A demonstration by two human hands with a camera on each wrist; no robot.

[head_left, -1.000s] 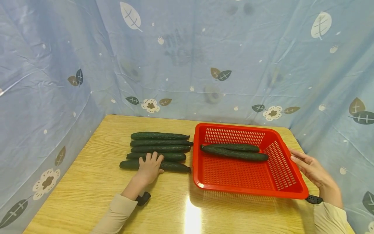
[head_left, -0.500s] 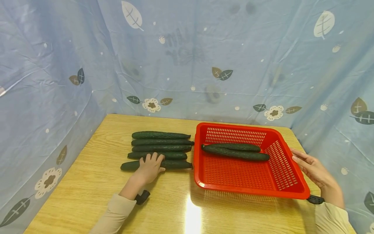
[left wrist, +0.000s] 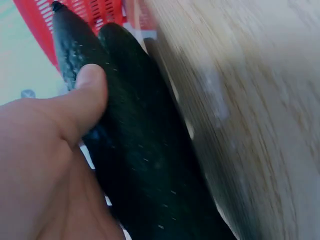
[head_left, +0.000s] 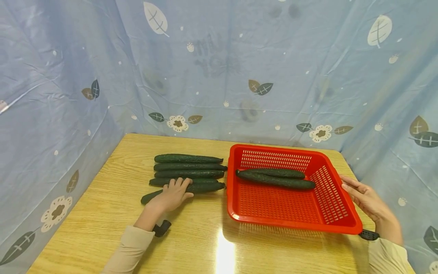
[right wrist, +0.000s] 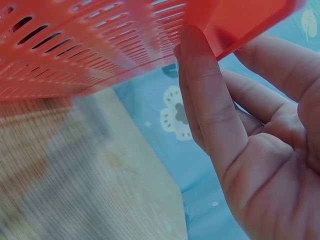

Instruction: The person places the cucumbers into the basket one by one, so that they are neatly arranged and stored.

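Several dark green cucumbers (head_left: 188,158) lie side by side on the table, left of the red basket (head_left: 291,224). My left hand (head_left: 172,196) grips the nearest cucumber (head_left: 209,187) round its middle, with the thumb on the near side. That cucumber slants now, its right end overlapping the one behind it. In the left wrist view, the thumb presses on the dark cucumber (left wrist: 75,42) with the stem tip. My right hand (head_left: 366,198) is at the basket's right side, its extended fingers (right wrist: 205,75) touching the rim from outside.
Two more cucumbers (head_left: 275,179) lie inside the basket, toward its back. The wooden table (head_left: 195,236) carries everything. A blue patterned cloth (head_left: 219,68) hangs behind and at both sides of it. A black wrist strap (head_left: 162,228) shows below the left hand.
My left hand has tightened on the nearest cucumber and turned it slightly, so its right end has moved back and its left end forward. My right hand and the basket stay put.
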